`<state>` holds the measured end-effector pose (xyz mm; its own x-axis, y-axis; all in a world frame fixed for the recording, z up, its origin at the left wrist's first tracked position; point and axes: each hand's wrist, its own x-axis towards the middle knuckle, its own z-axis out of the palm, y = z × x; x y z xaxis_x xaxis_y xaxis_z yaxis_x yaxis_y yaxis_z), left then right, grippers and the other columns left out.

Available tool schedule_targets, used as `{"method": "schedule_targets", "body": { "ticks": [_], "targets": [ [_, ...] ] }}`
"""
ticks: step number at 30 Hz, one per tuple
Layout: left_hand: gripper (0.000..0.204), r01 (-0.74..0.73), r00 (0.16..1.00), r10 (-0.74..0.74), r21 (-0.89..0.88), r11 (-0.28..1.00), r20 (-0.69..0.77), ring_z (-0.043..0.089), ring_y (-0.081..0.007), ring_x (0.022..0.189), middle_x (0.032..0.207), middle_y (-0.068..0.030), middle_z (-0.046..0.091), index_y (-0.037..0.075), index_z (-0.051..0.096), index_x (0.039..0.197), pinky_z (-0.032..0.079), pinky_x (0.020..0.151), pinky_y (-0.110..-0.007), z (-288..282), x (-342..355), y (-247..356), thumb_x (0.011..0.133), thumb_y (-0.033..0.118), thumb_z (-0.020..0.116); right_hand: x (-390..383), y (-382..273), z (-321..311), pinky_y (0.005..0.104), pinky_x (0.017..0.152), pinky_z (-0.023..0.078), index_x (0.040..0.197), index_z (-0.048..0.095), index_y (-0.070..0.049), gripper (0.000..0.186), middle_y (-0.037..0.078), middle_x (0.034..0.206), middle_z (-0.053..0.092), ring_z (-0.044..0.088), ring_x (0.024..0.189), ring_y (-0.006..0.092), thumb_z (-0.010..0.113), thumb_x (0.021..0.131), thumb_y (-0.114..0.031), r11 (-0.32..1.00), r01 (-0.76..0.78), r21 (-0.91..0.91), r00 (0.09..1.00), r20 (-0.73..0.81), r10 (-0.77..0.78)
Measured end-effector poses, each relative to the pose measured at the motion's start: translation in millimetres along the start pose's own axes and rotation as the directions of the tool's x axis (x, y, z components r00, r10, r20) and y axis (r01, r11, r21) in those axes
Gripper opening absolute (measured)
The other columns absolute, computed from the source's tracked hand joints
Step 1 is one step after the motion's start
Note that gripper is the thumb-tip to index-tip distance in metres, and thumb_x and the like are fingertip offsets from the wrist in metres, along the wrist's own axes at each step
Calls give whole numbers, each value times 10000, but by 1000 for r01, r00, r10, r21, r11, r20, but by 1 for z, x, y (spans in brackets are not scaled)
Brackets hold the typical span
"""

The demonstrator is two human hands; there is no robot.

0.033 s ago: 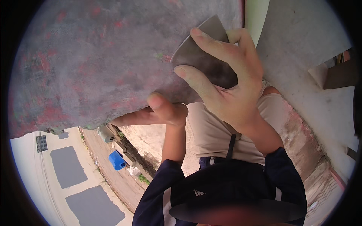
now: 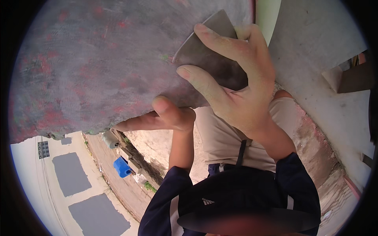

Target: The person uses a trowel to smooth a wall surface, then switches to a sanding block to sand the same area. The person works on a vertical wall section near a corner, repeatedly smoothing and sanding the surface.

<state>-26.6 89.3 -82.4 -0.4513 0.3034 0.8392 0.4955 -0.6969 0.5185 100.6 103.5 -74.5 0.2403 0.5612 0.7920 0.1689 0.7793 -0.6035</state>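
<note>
A large grey slab [image 2: 98, 78], mottled with red and some green, takes up the upper left, with a ragged near edge. My right hand [image 2: 244, 70] grips a flat grey-brown sheet [image 2: 212, 51], thumb and fingers pressing it to the slab's face. Its pale thin edge points up and left; I cannot tell whether it is a scraper or an abrasive sheet. Pale dust coats that hand. My left hand [image 2: 169, 116] holds the slab's near edge, thumb on the face and the other fingers partly hidden below.
A pale grey surface [image 2: 307, 51] stands at the right, with a brown block-like piece [image 2: 354, 78] beside it. Lower left, a blue container [image 2: 122, 167] and a grey rounded object [image 2: 110, 139] lie on the ground below, near a light wall with grey panels [image 2: 73, 173].
My right hand and the sheet have slid slightly up and left over the slab. The left hand has barely shifted.
</note>
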Motion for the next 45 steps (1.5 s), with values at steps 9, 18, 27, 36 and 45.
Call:
{"method": "schedule_targets", "body": {
  "ticks": [9, 18, 27, 36, 45],
  "targets": [
    [1007, 34, 999, -35, -21, 999, -31, 296, -377, 1437, 1584, -204, 155, 151, 11, 1597, 379, 1144, -565, 15, 1, -1, 848, 400, 636, 0, 3, -6, 224, 624, 453, 1157, 733, -53, 543, 35, 895, 572, 547, 756, 108, 921, 647, -72, 993, -115, -18, 992, 47, 116],
    [949, 54, 998, -55, -28, 998, -40, 309, -381, 1443, 1577, -195, 187, 214, 61, 1598, 407, 1141, -569, 11, -1, -3, 842, 380, 610, -9, 5, 0, 221, 636, 448, 1155, 731, -42, 531, 32, 899, 552, 533, 751, 111, 918, 660, -84, 986, -169, 3, 984, 53, 169],
    [890, -46, 998, 46, -10, 999, 35, 323, -384, 1449, 1581, -189, 187, 293, 76, 1595, 457, 1117, -565, 6, 2, -17, 871, 362, 591, 0, 3, 0, 229, 656, 462, 1166, 721, -35, 545, 33, 907, 572, 560, 777, 114, 921, 661, -78, 996, -90, -22, 995, 42, 91],
    [992, 11, 1000, -11, -142, 990, 3, 308, -373, 1431, 1599, -172, 143, 245, 15, 1603, 403, 1139, -568, 12, 1, -10, 858, 377, 656, 3, 11, 1, 229, 619, 448, 1163, 721, -36, 549, 22, 903, 555, 555, 744, 105, 923, 654, -68, 1000, 2, -26, 1000, 16, -2],
    [980, -30, 999, 31, -98, 995, 9, 286, -362, 1447, 1610, -162, 133, 211, 37, 1608, 384, 1151, -557, 8, 0, -14, 856, 371, 645, 17, -2, 16, 247, 468, 453, 1045, 763, -145, 509, 39, 868, 534, 565, 586, 118, 931, 567, -182, 999, 15, -52, 976, -215, -26]
  ]
}}
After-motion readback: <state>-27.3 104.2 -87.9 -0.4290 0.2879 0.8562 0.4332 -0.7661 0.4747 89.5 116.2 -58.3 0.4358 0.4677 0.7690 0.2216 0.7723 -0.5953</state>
